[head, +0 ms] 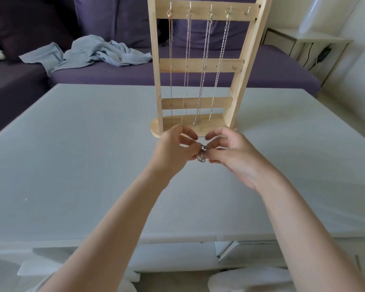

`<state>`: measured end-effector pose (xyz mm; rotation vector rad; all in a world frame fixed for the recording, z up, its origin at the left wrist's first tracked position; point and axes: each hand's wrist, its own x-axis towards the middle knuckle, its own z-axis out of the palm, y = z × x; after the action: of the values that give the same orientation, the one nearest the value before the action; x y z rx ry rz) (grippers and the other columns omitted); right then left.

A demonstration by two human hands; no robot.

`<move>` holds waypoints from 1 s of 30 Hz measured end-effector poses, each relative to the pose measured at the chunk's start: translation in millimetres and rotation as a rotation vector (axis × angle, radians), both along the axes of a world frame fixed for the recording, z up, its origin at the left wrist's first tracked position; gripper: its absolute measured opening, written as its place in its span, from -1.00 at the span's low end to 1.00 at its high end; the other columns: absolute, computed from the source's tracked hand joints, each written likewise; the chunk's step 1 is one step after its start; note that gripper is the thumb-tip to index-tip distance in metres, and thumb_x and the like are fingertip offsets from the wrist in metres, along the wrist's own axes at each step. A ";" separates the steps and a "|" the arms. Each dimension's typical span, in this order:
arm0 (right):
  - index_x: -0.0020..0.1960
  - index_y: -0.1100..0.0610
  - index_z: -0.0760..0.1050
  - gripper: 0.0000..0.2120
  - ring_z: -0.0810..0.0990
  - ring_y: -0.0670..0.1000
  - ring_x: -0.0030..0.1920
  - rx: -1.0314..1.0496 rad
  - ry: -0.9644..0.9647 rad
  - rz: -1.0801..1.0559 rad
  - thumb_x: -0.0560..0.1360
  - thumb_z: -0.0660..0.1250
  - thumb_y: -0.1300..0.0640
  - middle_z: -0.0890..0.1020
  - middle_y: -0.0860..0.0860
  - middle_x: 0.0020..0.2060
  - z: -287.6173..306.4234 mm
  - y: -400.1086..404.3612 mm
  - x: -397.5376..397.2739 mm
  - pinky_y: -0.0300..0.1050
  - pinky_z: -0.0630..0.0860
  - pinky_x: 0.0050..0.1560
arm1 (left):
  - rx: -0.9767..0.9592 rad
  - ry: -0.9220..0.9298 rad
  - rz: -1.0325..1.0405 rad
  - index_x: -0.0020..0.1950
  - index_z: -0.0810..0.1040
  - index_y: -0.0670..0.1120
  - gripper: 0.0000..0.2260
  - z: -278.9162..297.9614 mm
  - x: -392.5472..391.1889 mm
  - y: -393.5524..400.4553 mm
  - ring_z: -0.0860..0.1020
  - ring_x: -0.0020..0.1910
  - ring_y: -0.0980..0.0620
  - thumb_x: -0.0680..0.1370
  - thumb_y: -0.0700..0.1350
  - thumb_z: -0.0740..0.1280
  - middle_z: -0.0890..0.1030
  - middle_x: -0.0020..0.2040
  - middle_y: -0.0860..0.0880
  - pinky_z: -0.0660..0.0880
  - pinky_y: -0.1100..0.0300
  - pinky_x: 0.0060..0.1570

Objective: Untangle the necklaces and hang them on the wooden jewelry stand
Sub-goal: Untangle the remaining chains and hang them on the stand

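A wooden jewelry stand (200, 64) stands upright at the far middle of the pale table (72, 157). Several silver necklaces (219, 60) hang from its top hooks; the rightmost hook (248, 11) is bare. Just in front of the stand's base, my left hand (175, 152) and my right hand (230, 154) meet, both pinching a small bunched silver necklace (201, 155) between fingertips. Most of that chain is hidden between my fingers.
A purple sofa (114, 74) runs behind the table, with a crumpled grey-blue cloth (89, 53) lying on it. A white side table (316, 47) with cables stands at the back right. The table's near edge (177, 239) lies below my forearms.
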<state>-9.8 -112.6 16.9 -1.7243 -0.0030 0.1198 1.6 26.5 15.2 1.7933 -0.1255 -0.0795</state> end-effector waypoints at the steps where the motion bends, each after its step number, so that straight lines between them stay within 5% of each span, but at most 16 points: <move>1: -0.01 0.11 0.44 -0.70 0.54 0.04 -0.24 0.013 0.010 0.001 0.40 0.34 0.45 0.54 0.06 -0.26 -0.1 0.9 -0.7 -0.21 0.46 -0.18 | 0.050 -0.038 0.008 -0.17 0.46 -0.06 -0.83 -0.9 -0.4 -1.4 0.57 -0.33 0.02 0.48 -0.30 0.37 0.56 -0.25 -0.03 0.58 0.06 -0.07; 8: 0.09 0.10 0.47 -0.60 0.55 0.02 -0.26 0.127 0.057 0.034 0.38 0.34 0.49 0.56 0.06 -0.13 3.9 -4.6 -3.1 -0.19 0.48 -0.09 | -0.227 0.172 -0.080 0.00 0.50 -0.17 -0.83 4.4 -3.5 3.8 0.58 -0.28 0.03 0.47 -0.35 0.38 0.55 -0.20 -0.10 0.59 0.29 -0.11; 17: 0.06 0.08 0.48 -0.65 0.56 -0.07 -0.29 0.190 0.104 0.100 0.41 0.37 0.45 0.56 0.04 -0.25 7.8 -5.1 -3.8 -0.29 0.47 -0.22 | -0.588 0.368 -0.022 -0.11 0.45 -0.12 -0.85 4.5 -2.1 4.0 0.51 -0.33 0.00 0.52 -0.37 0.28 0.50 -0.29 -0.08 0.54 0.31 -0.27; 20: 0.03 0.08 0.48 -0.66 0.57 -0.02 -0.22 0.067 0.105 0.101 0.40 0.38 0.43 0.62 0.06 -0.24 6.9 -4.7 -4.5 -0.26 0.44 -0.17 | -0.436 0.287 -0.032 -0.06 0.46 -0.14 -0.86 0.1 -1.3 3.9 0.53 -0.35 0.05 0.51 -0.36 0.31 0.50 -0.27 -0.08 0.56 0.30 -0.20; 24: 0.01 0.13 0.51 -0.70 0.59 -0.02 -0.20 0.018 0.119 0.040 0.38 0.41 0.43 0.66 0.09 -0.21 4.4 -6.0 -4.8 -0.31 0.46 -0.21 | -0.009 0.052 -0.035 -0.12 0.51 -0.04 -0.82 -1.6 -0.7 6.0 0.56 -0.24 0.08 0.46 -0.32 0.39 0.53 -0.19 0.01 0.48 0.24 -0.11; 30: 0.00 0.21 0.55 -0.80 0.54 -0.06 -0.32 0.130 0.094 -0.172 0.40 0.41 0.38 0.62 0.11 -0.25 3.5 -9.1 -3.2 -0.30 0.45 -0.26 | 0.069 0.019 -0.095 -0.17 0.51 -0.04 -0.83 0.7 -2.8 0.6 0.55 -0.39 0.25 0.46 -0.29 0.40 0.61 -0.28 0.05 0.40 0.37 -0.31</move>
<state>-13.0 -121.7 20.4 -1.5805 0.2022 0.0717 -1.2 27.1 15.9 1.8541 -0.1963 -0.1710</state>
